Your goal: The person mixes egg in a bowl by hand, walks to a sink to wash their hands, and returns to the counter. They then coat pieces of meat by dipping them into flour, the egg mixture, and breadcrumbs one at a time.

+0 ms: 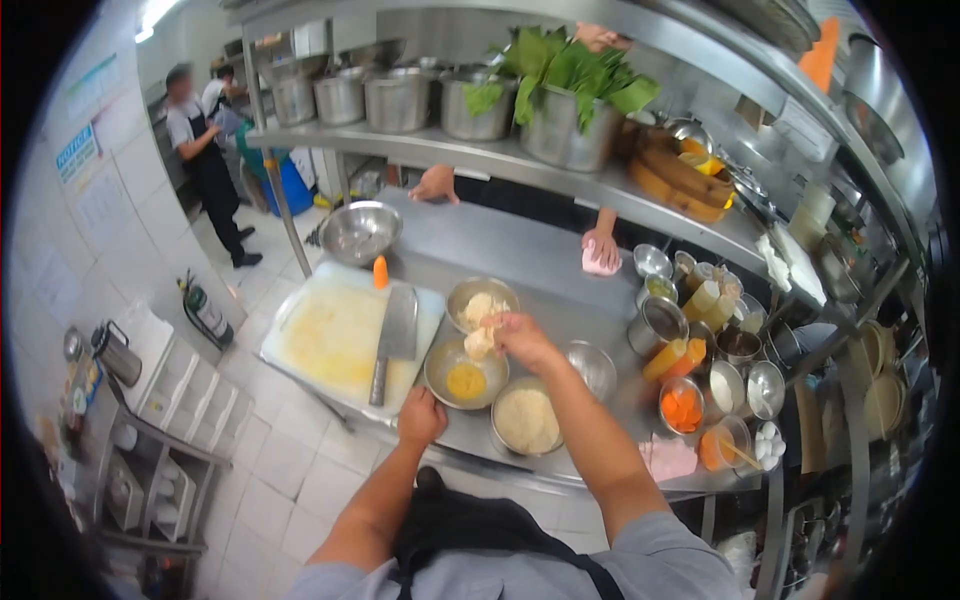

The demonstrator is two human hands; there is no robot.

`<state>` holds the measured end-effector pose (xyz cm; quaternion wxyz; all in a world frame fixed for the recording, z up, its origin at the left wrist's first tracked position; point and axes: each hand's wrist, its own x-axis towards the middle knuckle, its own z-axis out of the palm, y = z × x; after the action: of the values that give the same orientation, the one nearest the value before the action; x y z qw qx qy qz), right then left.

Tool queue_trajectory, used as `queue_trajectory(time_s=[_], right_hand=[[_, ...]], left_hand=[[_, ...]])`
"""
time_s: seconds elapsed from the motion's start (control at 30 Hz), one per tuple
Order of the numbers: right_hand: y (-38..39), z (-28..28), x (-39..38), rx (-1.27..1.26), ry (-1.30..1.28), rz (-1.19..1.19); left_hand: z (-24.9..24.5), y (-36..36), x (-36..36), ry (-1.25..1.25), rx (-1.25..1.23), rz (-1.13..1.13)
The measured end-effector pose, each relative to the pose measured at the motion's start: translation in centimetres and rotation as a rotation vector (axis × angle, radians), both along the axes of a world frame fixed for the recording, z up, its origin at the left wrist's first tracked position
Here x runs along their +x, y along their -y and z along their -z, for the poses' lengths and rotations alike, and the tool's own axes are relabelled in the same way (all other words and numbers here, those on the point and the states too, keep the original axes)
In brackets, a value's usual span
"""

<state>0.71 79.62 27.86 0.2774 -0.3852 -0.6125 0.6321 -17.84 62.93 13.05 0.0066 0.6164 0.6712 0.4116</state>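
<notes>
My right hand (520, 338) holds a pale, floured piece of food (480, 343) between its fingers, above the far edge of a steel bowl of yellow liquid (466, 380). Closed on the near left rim of that same bowl is my left hand (423, 415). Behind it stands a bowl with pale floury pieces (483, 305). To the right, a bowl of breadcrumb-like crumbs (527, 418) sits near the front edge. A cleaver (398, 335) lies on the white cutting board (330, 325) at the left, its handle toward me.
An empty steel bowl (590, 370) is right of the others. Sauce bottles (665, 358) and containers crowd the right side. Across the counter, another person's hand presses a pink cloth (601, 262). A shelf (400, 142) with pots overhangs the far side.
</notes>
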Motion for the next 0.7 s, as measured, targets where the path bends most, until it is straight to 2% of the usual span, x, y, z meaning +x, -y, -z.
queue_trajectory(time_s=[0.03,0.1,0.27,0.33,0.53,0.6,0.7], right_hand=[[0.3,-0.1,-0.2,0.021,-0.019,0.007],[1.1,0.1,-0.4,0.111,0.122,0.005],[2.4,1.5,-0.8,0.269,0.175,-0.019],[3.0,2.8,-1.0,0.503,0.246,-0.047],[3.3,0.1,0.1,0.37,0.245,0.049],[2.7,-1.1,1.1,0.422,0.162,0.078],[3.8,-4.6,3.2,0.302,-0.006,0.052]], left_hand=[[0.0,-0.1,-0.2,-0.019,0.021,0.007],[0.5,0.0,0.0,-0.032,-0.019,-0.007],[-0.1,0.0,0.3,-0.026,-0.026,-0.003],[0.2,0.0,0.3,-0.021,-0.045,-0.012],[0.6,0.1,0.2,-0.05,-0.049,-0.017],[0.4,-0.1,0.2,-0.057,-0.033,-0.003],[0.7,0.1,0.2,-0.063,-0.044,0.01]])
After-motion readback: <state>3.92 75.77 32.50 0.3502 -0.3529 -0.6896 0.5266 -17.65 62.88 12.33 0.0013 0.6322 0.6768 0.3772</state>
